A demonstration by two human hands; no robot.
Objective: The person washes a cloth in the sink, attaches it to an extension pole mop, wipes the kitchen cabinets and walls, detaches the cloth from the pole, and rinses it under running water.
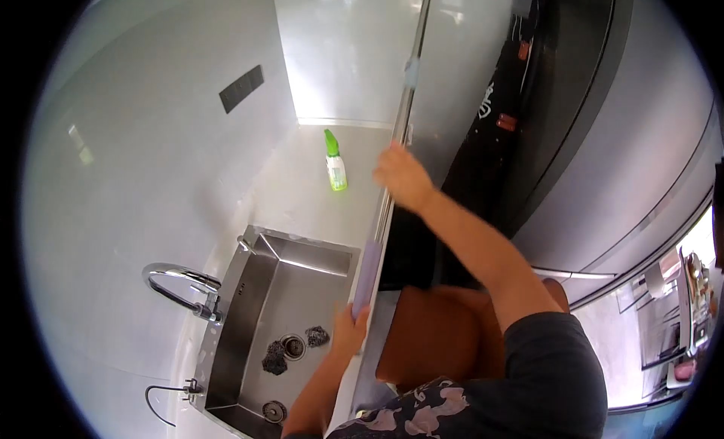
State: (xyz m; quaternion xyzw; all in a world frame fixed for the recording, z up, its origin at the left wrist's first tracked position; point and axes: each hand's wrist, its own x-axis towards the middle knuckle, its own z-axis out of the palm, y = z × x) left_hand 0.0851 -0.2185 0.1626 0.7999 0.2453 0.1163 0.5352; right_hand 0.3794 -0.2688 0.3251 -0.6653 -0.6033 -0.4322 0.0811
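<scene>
Pole (405, 107) first: through the head camera I see it slanting from beside the sink up to the top edge of my view, bare metal along the shaft, a pale blue fitting (412, 73) partway up and a lilac grip (367, 273) at the near end. My left hand (349, 332) is wrapped round the lower part of that grip, just beside the sink (313, 288). My right hand (405, 176) is curled about the metal shaft farther up, so the grip's upper end and a stretch of shaft show between the two, and the rest extends beyond the right. From here the pole overlaps the front edge of the tabletop (290, 182); I can't tell whether it touches. A green-and-white spray bottle (336, 169) stands on the tabletop, left of the right hand and apart from it. Dark scourers (275, 358) lie by a drain (292, 347) in the sink, with a curved faucet (179, 271) to its left.
</scene>
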